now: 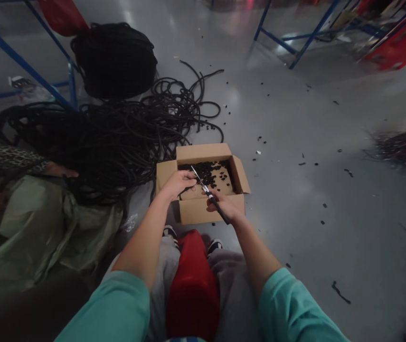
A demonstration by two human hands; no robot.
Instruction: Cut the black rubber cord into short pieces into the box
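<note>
Right hand [230, 205] grips scissors [208, 191] over an open cardboard box [197, 212] of black pieces [208, 173]
Left hand [177, 184], fingers curled, hovers near the blade; whether it holds anything is unclear

Workshop, blue frames [313, 35], scrap-strewn floor [281, 204]

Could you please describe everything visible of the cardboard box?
The rectangular brown cardboard box stands open on the glossy grey floor, its four flaps folded outward. Small black pieces lie scattered inside, its bottom showing between them. The left hand and right hand are over it; whether they touch it is unclear.
</note>
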